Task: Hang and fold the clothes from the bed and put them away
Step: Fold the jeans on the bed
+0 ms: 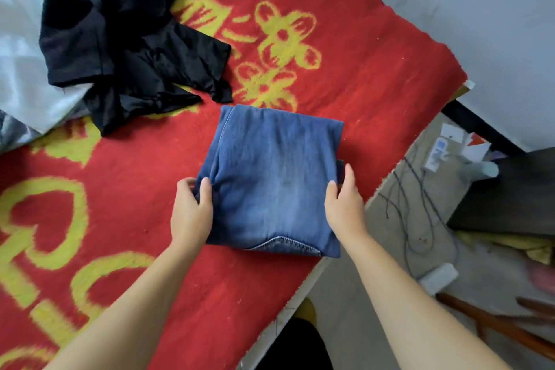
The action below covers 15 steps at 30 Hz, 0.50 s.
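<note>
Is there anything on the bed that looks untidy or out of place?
Yes. The black clothes lie crumpled in a heap at the far left of the red blanket, unfolded. The blue jeans are neatly folded, held at both sides by the left hand and right hand.

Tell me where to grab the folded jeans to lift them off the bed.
Grip the folded jeans at the two side edges, where the left hand and right hand already sit. Thumbs on top, fingers underneath: the layers are loose, so a one-sided lift would probably unfold them.

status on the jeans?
Left hand and right hand grip folded jeans by the sides. Jeans on red blanket. Black clothes unfolded behind.
</note>
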### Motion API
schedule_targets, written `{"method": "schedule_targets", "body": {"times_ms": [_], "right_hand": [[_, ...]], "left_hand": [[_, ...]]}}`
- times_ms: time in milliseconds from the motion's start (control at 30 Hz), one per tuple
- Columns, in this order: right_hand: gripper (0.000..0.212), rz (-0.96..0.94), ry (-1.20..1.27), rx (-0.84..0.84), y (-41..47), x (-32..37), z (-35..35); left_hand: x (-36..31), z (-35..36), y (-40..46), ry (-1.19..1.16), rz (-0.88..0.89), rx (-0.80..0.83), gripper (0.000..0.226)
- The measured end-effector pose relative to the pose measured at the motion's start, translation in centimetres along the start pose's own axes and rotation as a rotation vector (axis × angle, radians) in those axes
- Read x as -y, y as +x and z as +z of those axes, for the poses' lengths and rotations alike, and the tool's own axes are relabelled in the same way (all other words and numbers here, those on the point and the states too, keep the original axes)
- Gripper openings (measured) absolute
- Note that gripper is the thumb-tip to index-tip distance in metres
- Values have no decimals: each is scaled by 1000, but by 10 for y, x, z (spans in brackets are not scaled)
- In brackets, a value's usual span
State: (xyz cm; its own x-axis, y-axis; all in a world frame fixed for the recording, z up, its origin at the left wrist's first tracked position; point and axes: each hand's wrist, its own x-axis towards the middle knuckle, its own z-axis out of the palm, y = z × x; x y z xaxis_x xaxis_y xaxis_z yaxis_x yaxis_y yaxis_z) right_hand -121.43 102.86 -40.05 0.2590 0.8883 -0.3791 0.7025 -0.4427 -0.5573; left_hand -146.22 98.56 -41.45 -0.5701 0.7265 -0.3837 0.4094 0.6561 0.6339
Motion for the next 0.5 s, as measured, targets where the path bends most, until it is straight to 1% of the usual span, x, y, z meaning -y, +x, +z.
{"method": "schedule_targets", "body": {"times_ms": [67,100,133,167,233,300,333,400,500], "right_hand": [[63,-19,110,-57,16,19,-12],[66,-25,138,-76,27,32,-14],[68,-5,137,-72,39,46,-10],[67,38,120,-52,50,58,-5],[56,91,34,-48,66,68,3],[39,9,-38,-107,69,59,3],[34,-35,-58,-127,71,50,4],[31,-66,-99,-109,71,39,5],[36,33,-189,-85,80,48,4]], "left_hand": [[-19,-8,17,13,161,32,55],[-33,-7,28,52,203,64,65],[-50,-2,40,88,202,112,70],[-67,6,51,105,164,165,71],[-91,20,70,153,99,207,63],[-95,29,77,226,165,159,51],[-92,34,79,252,204,137,47],[-88,43,76,298,246,106,43],[-96,44,77,358,214,41,43]]}}
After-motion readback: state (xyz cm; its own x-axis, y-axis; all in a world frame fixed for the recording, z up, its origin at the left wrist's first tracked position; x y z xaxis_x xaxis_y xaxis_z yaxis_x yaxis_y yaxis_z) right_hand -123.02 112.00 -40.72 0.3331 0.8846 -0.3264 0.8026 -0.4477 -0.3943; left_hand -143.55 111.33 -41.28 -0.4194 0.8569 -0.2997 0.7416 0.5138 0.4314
